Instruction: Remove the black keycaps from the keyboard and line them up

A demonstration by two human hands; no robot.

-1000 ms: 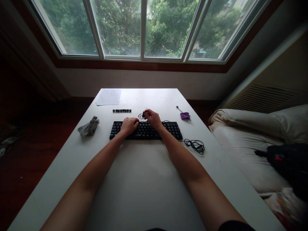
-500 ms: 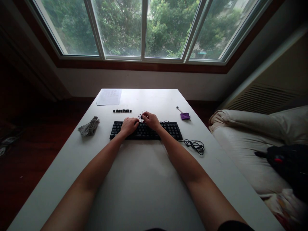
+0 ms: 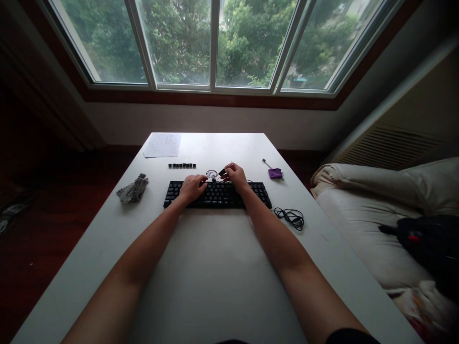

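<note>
A black keyboard (image 3: 218, 197) lies on the white table in front of me. My left hand (image 3: 193, 187) rests on its left half, with the fingers laid over the far edge and nothing visible in them. Just above the keyboard's far edge, my right hand (image 3: 234, 176) pinches a small dark tool (image 3: 222, 172) with thin wire-like ends; its exact kind is unclear. Beside it, a thin dark loop (image 3: 211, 173) lies behind the keyboard. Farther back to the left, several black keycaps (image 3: 182, 165) stand in a row.
A crumpled grey cloth (image 3: 132, 188) lies at the left and a printed paper (image 3: 163, 145) at the far left. To the right are a small brush (image 3: 266, 163), a purple cloth piece (image 3: 275, 173) and the coiled black cable (image 3: 292, 218). A pale sofa (image 3: 355, 229) borders the table's right side.
My right hand has moved slightly right and turned, bringing the small dark tool into clearer view. The loop behind the keyboard is now uncovered. My left hand has stayed in place.
</note>
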